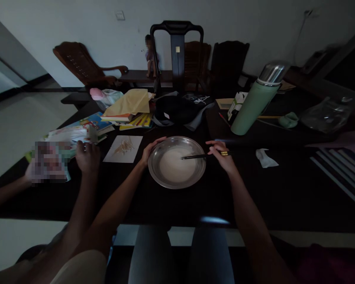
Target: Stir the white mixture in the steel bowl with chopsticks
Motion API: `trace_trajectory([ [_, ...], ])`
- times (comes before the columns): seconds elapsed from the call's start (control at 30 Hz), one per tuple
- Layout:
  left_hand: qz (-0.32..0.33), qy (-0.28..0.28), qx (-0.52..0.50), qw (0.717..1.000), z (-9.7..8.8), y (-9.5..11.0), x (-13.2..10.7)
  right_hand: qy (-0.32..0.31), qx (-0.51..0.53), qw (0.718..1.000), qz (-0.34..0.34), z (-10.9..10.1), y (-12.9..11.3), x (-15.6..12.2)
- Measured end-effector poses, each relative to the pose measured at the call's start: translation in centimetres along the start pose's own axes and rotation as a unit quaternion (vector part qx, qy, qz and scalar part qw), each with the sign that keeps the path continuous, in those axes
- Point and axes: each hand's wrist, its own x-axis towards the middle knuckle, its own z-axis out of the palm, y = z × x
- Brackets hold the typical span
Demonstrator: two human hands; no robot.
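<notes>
A round metal bowl (156, 175) with a pale white mixture in it stands on the dark table (284, 193) in front of me. My left hand (150, 150) grips the bowl's left rim, fingers curled over the edge. My right hand (222, 156) is closed on a pair of dark chopsticks (195, 156), whose tips reach into the mixture from the right.
Another person's hand (87, 156) rests on the table at the left, near a white sheet with thin sticks (123, 148). Books and a yellow envelope (130, 104) lie behind. A green thermos (256, 100), a crumpled tissue (264, 157) and a plastic bag (327, 114) sit at the right.
</notes>
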Motion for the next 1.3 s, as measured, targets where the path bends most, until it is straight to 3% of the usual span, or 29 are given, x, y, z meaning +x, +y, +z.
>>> trace_trajectory([
  [0.2, 0.023, 0.015, -0.054, 0.998, 0.2, -0.4, 0.0, -0.087, 0.011, 0.996, -0.008, 0.8, -0.4, -0.2],
  [0.37, -0.024, -0.012, -0.067, 0.997, 1.2, 0.8, -0.3, -0.012, 0.0, 1.0, -0.008, 0.2, 0.0, 0.0],
  [0.47, -0.02, -0.015, -0.072, 0.997, 2.4, 1.2, 0.0, -0.02, 0.034, 0.999, -0.007, -0.1, -0.1, -0.1],
  [0.53, -0.019, -0.015, -0.07, 0.997, 4.8, 0.6, 0.8, -0.057, 0.035, 0.998, -0.008, 0.4, -0.1, -0.2],
  [0.6, -0.017, -0.003, -0.068, 0.998, 8.5, -0.7, 2.3, -0.075, 0.011, 0.997, -0.01, 1.0, 0.0, -0.2],
  [0.7, 0.002, 0.021, -0.073, 0.997, 14.1, -3.5, 4.9, -0.028, -0.021, 0.999, 0.002, 0.7, 0.4, -0.1],
  [0.8, 0.012, 0.028, -0.076, 0.997, 16.8, -5.3, 6.6, 0.011, 0.003, 1.0, 0.002, -0.2, 0.4, 0.0],
  [0.97, 0.023, 0.031, -0.078, 0.996, 16.0, -5.8, 7.1, -0.076, 0.02, 0.997, -0.009, 0.6, -0.1, -0.1],
  [1.03, 0.025, 0.027, -0.08, 0.996, 15.7, -5.7, 7.0, -0.071, -0.003, 0.997, -0.002, 1.0, 0.0, -0.1],
  [1.17, 0.022, 0.011, -0.088, 0.996, 15.6, -5.4, 6.8, 0.001, 0.006, 1.0, 0.004, 0.2, 0.4, 0.0],
  [1.3, -0.012, -0.018, -0.116, 0.993, 15.4, -5.4, 6.7, -0.051, 0.04, 0.998, -0.006, 0.3, -0.1, -0.1],
])
